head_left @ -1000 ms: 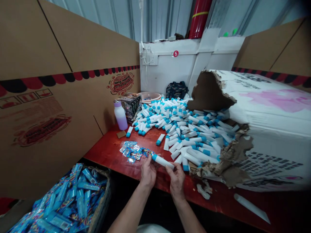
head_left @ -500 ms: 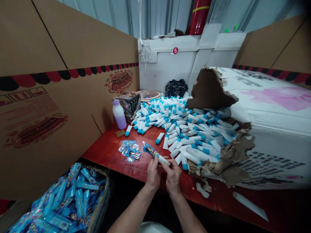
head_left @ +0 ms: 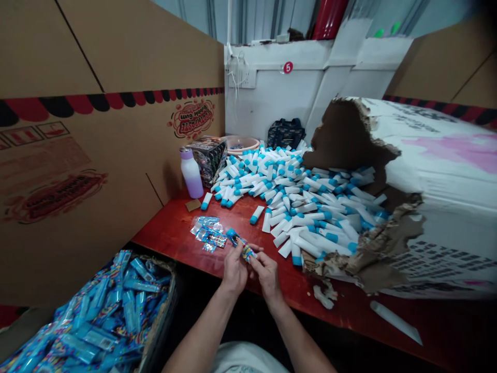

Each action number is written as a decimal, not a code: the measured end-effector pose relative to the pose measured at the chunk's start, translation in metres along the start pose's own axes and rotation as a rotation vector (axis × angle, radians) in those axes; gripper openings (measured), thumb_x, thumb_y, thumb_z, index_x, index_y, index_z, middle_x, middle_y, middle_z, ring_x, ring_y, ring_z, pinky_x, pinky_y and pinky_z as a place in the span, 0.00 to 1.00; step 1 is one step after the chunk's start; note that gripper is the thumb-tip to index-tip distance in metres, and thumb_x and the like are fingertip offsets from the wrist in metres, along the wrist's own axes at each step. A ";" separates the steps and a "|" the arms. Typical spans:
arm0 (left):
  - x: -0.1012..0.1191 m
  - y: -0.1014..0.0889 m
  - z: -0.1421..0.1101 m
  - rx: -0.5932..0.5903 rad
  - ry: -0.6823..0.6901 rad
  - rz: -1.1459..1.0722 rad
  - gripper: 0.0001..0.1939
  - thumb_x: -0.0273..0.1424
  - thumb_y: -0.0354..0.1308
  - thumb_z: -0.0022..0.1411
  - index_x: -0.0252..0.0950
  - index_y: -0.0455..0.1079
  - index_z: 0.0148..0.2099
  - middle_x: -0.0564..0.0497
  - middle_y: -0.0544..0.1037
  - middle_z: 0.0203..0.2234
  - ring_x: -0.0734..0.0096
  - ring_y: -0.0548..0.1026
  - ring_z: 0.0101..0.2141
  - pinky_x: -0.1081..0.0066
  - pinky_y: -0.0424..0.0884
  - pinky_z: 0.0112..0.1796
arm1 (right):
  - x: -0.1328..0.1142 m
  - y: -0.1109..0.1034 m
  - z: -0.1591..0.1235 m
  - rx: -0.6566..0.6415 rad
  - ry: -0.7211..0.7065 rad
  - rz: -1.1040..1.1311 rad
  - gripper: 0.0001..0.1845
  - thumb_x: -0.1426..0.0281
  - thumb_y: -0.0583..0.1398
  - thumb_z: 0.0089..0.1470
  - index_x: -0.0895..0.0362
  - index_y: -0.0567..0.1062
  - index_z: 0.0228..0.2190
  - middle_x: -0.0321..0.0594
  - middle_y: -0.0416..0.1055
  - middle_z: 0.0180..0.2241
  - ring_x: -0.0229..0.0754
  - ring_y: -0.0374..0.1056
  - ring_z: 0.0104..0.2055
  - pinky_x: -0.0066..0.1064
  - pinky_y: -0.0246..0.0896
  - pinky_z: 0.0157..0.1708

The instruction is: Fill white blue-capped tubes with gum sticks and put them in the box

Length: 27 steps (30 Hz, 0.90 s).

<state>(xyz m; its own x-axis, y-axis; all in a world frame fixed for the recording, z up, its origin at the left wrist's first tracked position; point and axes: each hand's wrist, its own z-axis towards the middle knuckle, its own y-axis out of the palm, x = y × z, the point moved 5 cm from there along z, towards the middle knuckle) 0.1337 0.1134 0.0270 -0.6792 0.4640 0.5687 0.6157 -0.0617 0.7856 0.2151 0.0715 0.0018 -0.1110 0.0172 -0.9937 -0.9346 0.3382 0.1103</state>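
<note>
We have a blue-capped tube (head_left: 241,245) in a printed wrapper clamped between our left hand (head_left: 234,270) and right hand (head_left: 267,275) (both grips closed on it), held over the red desk (head_left: 171,228), just beside loose foil packets (head_left: 207,233), with white tubes (head_left: 298,207) heaped to the right.

Soft, diffuse light is falling across the white tubes (head_left: 295,207) and the red table (head_left: 171,228), and a faint shadow is lying beside the lilac bottle (head_left: 192,176). The wide lens is bending the cardboard wall (head_left: 97,52), while the top right corner is darkening and blurring.
</note>
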 end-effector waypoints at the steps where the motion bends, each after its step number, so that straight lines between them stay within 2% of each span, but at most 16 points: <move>1: -0.002 -0.001 -0.001 -0.006 -0.018 0.018 0.13 0.38 0.57 0.60 0.31 0.70 0.34 0.45 0.78 0.27 0.73 0.71 0.18 0.76 0.63 0.17 | 0.003 0.003 0.002 -0.037 0.042 0.038 0.20 0.55 0.61 0.47 0.57 0.68 0.18 0.30 0.63 0.12 0.32 0.58 0.14 0.24 0.52 0.17; 3: -0.001 -0.006 -0.001 0.008 -0.046 -0.002 0.13 0.39 0.57 0.60 0.32 0.70 0.35 0.45 0.79 0.29 0.74 0.70 0.17 0.75 0.63 0.16 | 0.007 0.008 0.005 -0.127 0.120 0.104 0.19 0.54 0.61 0.46 0.57 0.70 0.21 0.31 0.66 0.13 0.33 0.59 0.14 0.24 0.53 0.17; 5: 0.000 -0.014 0.001 0.027 -0.077 -0.050 0.14 0.39 0.56 0.60 0.32 0.70 0.34 0.44 0.79 0.29 0.71 0.72 0.20 0.74 0.65 0.18 | 0.009 0.012 0.006 -0.192 0.140 0.113 0.19 0.53 0.62 0.45 0.57 0.71 0.22 0.32 0.68 0.15 0.34 0.61 0.15 0.25 0.56 0.18; 11: -0.003 -0.030 -0.001 -0.024 -0.174 -0.075 0.20 0.42 0.52 0.62 0.28 0.73 0.35 0.40 0.78 0.29 0.71 0.71 0.20 0.72 0.64 0.18 | 0.008 0.019 0.008 -0.177 0.076 -0.019 0.19 0.54 0.60 0.47 0.57 0.68 0.18 0.31 0.65 0.14 0.32 0.58 0.14 0.24 0.52 0.16; 16: 0.011 -0.038 -0.007 0.039 -0.073 -0.087 0.17 0.40 0.56 0.60 0.28 0.74 0.33 0.40 0.79 0.30 0.64 0.76 0.30 0.71 0.70 0.26 | 0.015 0.034 0.010 -0.184 0.050 -0.240 0.21 0.55 0.57 0.50 0.57 0.67 0.17 0.31 0.61 0.14 0.33 0.58 0.16 0.24 0.50 0.17; 19: 0.029 -0.050 -0.012 0.102 0.048 -0.084 0.10 0.32 0.61 0.55 0.27 0.74 0.32 0.41 0.79 0.28 0.64 0.77 0.32 0.70 0.72 0.34 | 0.018 0.051 0.010 -0.287 0.021 -0.317 0.21 0.55 0.54 0.53 0.56 0.66 0.18 0.31 0.61 0.16 0.34 0.57 0.17 0.25 0.50 0.18; 21: 0.046 -0.066 -0.018 0.183 0.136 -0.092 0.04 0.24 0.62 0.50 0.29 0.72 0.31 0.44 0.79 0.28 0.64 0.78 0.32 0.69 0.72 0.36 | 0.017 0.063 0.012 -0.372 -0.028 -0.395 0.20 0.57 0.53 0.55 0.56 0.67 0.19 0.32 0.62 0.17 0.35 0.59 0.19 0.25 0.51 0.21; 23: 0.069 -0.090 -0.026 0.282 0.230 -0.096 0.08 0.19 0.61 0.46 0.32 0.70 0.32 0.47 0.79 0.28 0.63 0.78 0.32 0.66 0.73 0.38 | 0.011 0.071 0.019 -0.371 -0.138 -0.555 0.18 0.60 0.52 0.57 0.56 0.69 0.21 0.33 0.65 0.20 0.36 0.62 0.23 0.26 0.53 0.25; 27: 0.124 -0.152 -0.052 0.521 0.451 -0.093 0.08 0.22 0.57 0.53 0.37 0.65 0.37 0.49 0.79 0.28 0.62 0.79 0.32 0.61 0.72 0.40 | -0.002 0.085 0.043 -0.153 -0.357 -1.047 0.13 0.64 0.51 0.60 0.56 0.73 0.36 0.42 0.70 0.34 0.43 0.65 0.37 0.30 0.55 0.37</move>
<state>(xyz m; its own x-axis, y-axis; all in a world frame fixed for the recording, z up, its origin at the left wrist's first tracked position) -0.0649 0.1342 -0.0093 -0.7685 0.0275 0.6393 0.5820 0.4453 0.6804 0.1501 0.1406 0.0126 0.8362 0.0691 -0.5441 -0.5444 0.2252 -0.8080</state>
